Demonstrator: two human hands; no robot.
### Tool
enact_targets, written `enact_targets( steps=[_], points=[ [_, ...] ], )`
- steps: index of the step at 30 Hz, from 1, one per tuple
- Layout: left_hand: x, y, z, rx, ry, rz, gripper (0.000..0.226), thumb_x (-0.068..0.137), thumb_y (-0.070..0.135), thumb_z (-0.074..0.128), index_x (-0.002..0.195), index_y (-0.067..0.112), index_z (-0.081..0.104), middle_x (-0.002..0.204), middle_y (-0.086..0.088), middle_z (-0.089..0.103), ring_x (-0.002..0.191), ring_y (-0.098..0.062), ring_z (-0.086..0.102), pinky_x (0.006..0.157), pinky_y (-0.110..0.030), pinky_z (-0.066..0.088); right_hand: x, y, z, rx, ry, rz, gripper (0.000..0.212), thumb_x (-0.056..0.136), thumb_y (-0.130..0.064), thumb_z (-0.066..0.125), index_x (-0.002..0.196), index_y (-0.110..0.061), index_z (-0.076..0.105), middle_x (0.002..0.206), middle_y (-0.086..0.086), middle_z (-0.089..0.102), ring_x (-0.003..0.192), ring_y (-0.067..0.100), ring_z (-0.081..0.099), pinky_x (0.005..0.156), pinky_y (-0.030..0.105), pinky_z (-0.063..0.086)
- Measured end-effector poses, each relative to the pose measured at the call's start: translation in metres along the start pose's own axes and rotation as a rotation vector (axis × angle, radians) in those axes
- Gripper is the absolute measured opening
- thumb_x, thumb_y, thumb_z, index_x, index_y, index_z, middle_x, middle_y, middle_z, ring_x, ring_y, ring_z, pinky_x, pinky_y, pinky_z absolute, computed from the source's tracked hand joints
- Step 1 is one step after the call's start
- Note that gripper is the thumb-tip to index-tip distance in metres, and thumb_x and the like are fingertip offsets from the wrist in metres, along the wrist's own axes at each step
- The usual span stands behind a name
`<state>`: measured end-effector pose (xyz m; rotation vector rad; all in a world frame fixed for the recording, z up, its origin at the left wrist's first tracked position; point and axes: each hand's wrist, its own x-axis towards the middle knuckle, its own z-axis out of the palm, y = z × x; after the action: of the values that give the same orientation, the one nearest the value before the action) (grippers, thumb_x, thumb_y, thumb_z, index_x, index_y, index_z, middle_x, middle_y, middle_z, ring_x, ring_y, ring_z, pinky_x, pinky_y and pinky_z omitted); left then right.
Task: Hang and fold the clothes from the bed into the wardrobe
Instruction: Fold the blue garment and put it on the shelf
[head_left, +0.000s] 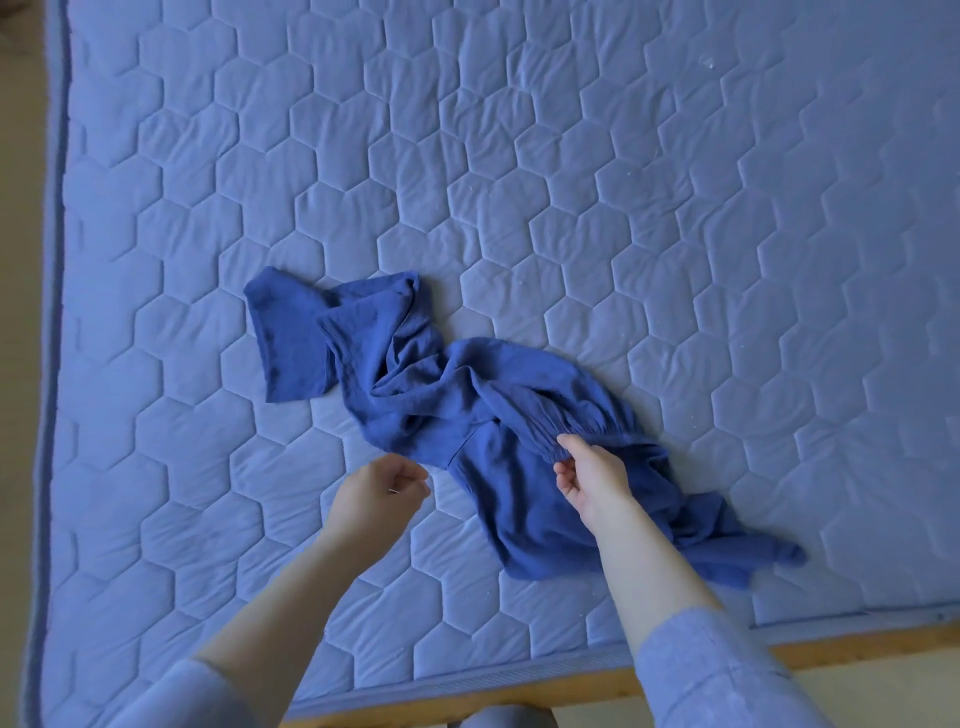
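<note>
A dark blue crumpled garment (441, 400) with an elastic gathered band lies on the quilted mattress (571, 156), stretched from upper left to lower right. My right hand (589, 475) pinches the gathered band near the garment's middle. My left hand (382, 493) hovers just left of the garment's lower edge, fingers loosely curled, holding nothing I can make out.
The light blue mattress with hexagon stitching fills the view. Its wooden bed frame (857, 647) runs along the near edge. Pale floor (15, 260) shows past the left edge. No wardrobe or other clothes are in view.
</note>
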<state>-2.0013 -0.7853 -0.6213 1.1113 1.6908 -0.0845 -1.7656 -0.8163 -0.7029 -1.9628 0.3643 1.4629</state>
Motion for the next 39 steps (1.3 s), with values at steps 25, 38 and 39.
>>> enact_targets(
  steps=[25,38,39],
  points=[
    [-0.206,0.106,-0.162,0.028,0.309,0.701,0.045,0.079,0.027,0.078,0.120,0.027,0.060,0.115,0.011,0.060,0.105,-0.005,0.058,0.093,-0.026,0.048,-0.392,-0.148,0.042,-0.749,-0.574,-1.077,0.021,0.086,-0.019,0.058,0.079,0.000,0.062,0.069,0.003,0.052,0.066,0.011,0.045,0.063,0.030,0.040],
    [-0.314,0.169,-0.284,-0.174,0.473,0.974,0.016,0.092,0.021,0.063,0.108,0.021,0.065,0.106,0.014,0.067,0.094,0.005,0.063,0.080,-0.010,0.049,-0.585,-0.233,0.048,-0.697,-0.728,-1.505,0.017,0.076,-0.017,0.050,0.065,-0.008,0.040,0.061,0.000,0.031,0.056,0.010,0.030,0.049,0.022,0.025],
    [-0.321,0.176,-0.291,-0.177,0.478,1.002,0.017,0.093,0.021,0.063,0.109,0.021,0.065,0.106,0.015,0.067,0.094,0.006,0.063,0.080,-0.008,0.048,-0.596,-0.238,0.048,-0.686,-0.762,-1.486,0.015,0.077,-0.017,0.051,0.066,-0.012,0.042,0.061,-0.001,0.031,0.054,0.009,0.030,0.048,0.019,0.026]
  ],
)
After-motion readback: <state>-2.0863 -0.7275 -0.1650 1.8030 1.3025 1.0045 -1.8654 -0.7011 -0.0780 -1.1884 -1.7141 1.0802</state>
